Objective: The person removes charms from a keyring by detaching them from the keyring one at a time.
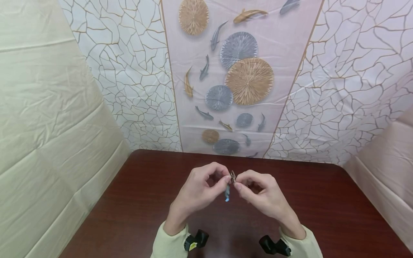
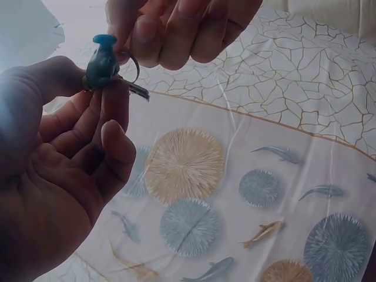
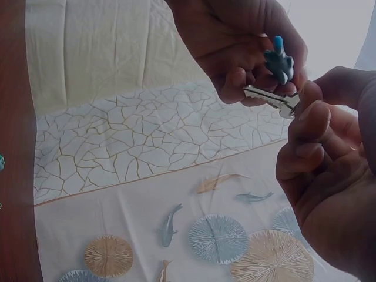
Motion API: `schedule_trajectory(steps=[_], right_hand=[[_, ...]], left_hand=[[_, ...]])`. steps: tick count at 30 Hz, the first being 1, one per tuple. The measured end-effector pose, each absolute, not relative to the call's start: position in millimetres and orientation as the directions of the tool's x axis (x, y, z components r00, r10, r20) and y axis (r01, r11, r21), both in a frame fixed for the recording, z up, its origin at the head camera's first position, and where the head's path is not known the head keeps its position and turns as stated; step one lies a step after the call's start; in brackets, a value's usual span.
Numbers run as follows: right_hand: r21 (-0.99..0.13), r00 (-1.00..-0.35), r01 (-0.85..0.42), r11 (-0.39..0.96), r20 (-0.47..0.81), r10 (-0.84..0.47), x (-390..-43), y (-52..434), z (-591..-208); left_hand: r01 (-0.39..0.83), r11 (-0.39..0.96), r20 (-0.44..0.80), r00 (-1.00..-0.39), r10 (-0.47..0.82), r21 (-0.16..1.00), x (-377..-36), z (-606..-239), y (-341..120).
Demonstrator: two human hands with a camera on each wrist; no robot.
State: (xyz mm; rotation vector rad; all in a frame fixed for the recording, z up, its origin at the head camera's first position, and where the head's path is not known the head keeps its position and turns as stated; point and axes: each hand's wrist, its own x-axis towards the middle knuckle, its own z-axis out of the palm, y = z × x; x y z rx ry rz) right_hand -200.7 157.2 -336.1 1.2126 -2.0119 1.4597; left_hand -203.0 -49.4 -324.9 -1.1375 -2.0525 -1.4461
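Dark red-brown wooden table point(image 1: 322, 200) below, and behind it a pale backdrop cloth printed with fish and round lily pads point(image 1: 238, 71) between crackle-patterned panels. Both hands are raised above the table, meeting at its middle. The left hand point(image 1: 198, 191) pinches a small teal-blue plastic figurine charm point(image 2: 101, 63) between thumb and forefinger; the charm hangs just under the fingertips, clear of the wood. The right hand point(image 1: 261, 193) pinches a small silver metal key point(image 3: 271, 98), with a thin dark ring point(image 2: 134, 66) between charm and key. It looks like the joining step: key and charm being worked together at the ring. The next move seems to call for a steady left pinch while the right hand feeds metal through the ring's gap, a fine, fiddly turn.
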Motion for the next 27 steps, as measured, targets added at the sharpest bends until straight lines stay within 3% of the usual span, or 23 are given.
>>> schedule_trajectory(steps=[12,27], right_hand=[[-0.607,-0.63,-0.77,0.196,0.676,-0.382,-202,158,-337],[-0.537,-0.634,-0.773,0.338,0.679,-0.371,-203,160,-335]], left_hand=[[0.733,0.234,0.634,-0.674,0.38,0.639,-205,-324,-55],[0.694,0.314,0.581,-0.717,0.384,0.648,-207,-324,-62]])
